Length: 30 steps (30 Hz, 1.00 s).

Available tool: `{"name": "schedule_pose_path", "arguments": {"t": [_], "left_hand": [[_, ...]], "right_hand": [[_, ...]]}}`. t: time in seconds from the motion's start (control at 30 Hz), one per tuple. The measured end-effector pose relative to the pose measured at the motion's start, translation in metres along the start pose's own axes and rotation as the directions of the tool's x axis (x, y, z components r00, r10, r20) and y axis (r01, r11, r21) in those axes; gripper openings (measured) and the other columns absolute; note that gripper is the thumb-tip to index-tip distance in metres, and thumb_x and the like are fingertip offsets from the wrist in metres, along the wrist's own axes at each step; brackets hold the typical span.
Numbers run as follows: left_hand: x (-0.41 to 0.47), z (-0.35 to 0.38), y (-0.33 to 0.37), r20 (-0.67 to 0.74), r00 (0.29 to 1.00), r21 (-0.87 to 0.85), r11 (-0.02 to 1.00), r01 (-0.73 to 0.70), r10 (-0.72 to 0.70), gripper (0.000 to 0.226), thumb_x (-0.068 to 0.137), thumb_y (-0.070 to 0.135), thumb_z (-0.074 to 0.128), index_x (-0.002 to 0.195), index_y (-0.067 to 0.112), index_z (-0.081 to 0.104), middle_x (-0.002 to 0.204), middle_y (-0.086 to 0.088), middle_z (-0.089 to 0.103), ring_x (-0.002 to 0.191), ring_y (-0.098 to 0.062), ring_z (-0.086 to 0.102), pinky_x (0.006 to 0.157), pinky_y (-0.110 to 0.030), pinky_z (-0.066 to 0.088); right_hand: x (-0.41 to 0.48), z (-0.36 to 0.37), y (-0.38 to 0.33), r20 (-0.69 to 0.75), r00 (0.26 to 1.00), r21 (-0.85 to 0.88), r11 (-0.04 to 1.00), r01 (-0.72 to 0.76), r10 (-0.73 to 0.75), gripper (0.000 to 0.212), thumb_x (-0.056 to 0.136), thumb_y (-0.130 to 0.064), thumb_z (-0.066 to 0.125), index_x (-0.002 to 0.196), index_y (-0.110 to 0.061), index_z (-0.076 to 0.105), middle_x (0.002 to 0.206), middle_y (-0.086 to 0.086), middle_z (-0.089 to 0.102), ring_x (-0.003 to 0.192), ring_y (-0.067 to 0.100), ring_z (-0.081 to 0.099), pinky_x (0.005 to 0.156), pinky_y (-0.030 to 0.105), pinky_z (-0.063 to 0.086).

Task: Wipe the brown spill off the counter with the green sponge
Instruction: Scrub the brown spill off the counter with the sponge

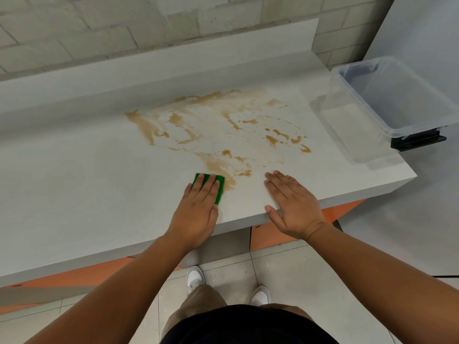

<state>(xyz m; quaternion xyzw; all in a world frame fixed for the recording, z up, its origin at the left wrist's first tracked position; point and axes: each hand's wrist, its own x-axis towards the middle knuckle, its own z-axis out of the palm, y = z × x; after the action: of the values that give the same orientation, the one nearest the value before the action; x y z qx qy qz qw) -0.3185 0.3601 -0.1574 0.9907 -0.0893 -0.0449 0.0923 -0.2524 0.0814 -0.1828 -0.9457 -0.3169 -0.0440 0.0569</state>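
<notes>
1. Spill [218, 130] smack mid-counter [74, 182].
2. Sponge [221, 193] right at spill's near edge, under left hand [198, 209].
3. Right hand [290, 202] flat on counter, at spill's near right.
4. Tub [395, 100] well right of spill, at counter's right end.

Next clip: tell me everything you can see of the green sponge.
The flat rectangular green sponge lies on the pale grey counter near its front edge, at the near rim of the smeared brown spill. The left hand presses it with straight fingers, covering most of it; only its far corners and right side show. Texture too blurred to tell.
</notes>
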Motion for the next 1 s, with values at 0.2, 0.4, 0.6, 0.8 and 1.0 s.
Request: {"name": "schedule_pose_path", "arguments": {"t": [0.2,0.4,0.6,0.8,1.0], "left_hand": [[-0.025,-0.011,-0.031,0.062,0.997,0.048,0.998,-0.038,0.035,0.066,0.103,0.054,0.011,0.158,0.021,0.003,0.166,0.003,-0.004,0.15,-0.012,-0.018,0.124,-0.044,0.005],[0.023,-0.003,0.016,0.002,0.968,0.106,0.963,0.249,-0.251,0.086,0.096,0.068,0.004,0.157,0.008,0.001,0.166,-0.011,-0.003,0.151,-0.029,-0.013,0.123,-0.048,-0.001],[-0.004,0.002,0.032,0.076,0.997,0.049,0.998,-0.034,0.03,0.077,0.099,0.064,0.011,0.158,0.015,-0.003,0.166,-0.002,-0.01,0.15,-0.017,-0.02,0.124,-0.043,-0.001],[0.005,-0.006,0.008,0.074,0.997,0.053,0.998,0.034,-0.038,0.079,0.097,0.065,0.005,0.158,0.014,0.0,0.166,-0.003,-0.007,0.151,-0.019,-0.017,0.124,-0.044,0.0],[0.023,0.005,0.049,0.031,0.997,0.044,0.997,0.064,-0.065,0.084,0.096,0.069,0.006,0.158,0.013,0.001,0.166,-0.006,-0.003,0.152,-0.024,-0.013,0.123,-0.047,-0.001]], "right_hand": [[0.0,0.001,0.0,0.0,1.0,0.001,1.0,-0.003,0.003,0.066,0.098,-0.049,0.032,0.15,-0.008,0.033,0.159,0.007,0.027,0.149,0.019,0.017,0.121,0.038,0.017],[0.0,0.001,-0.001,-0.006,1.0,0.007,1.0,-0.002,0.002,0.067,0.097,-0.049,0.033,0.149,-0.007,0.035,0.158,0.008,0.029,0.148,0.02,0.019,0.12,0.039,0.02],[-0.001,0.001,0.0,-0.005,1.0,0.029,1.0,0.006,-0.005,0.068,0.097,-0.052,0.032,0.148,-0.007,0.036,0.158,0.008,0.029,0.148,0.021,0.019,0.119,0.041,0.022],[0.0,0.0,0.0,0.01,1.0,0.017,1.0,-0.001,0.0,0.07,0.097,-0.054,0.028,0.15,-0.008,0.032,0.159,0.007,0.025,0.149,0.019,0.015,0.121,0.039,0.019],[-0.001,-0.001,0.0,0.007,1.0,0.035,0.999,0.008,-0.008,0.069,0.097,-0.053,0.033,0.149,-0.007,0.035,0.158,0.008,0.028,0.149,0.021,0.018,0.12,0.041,0.02]]}}
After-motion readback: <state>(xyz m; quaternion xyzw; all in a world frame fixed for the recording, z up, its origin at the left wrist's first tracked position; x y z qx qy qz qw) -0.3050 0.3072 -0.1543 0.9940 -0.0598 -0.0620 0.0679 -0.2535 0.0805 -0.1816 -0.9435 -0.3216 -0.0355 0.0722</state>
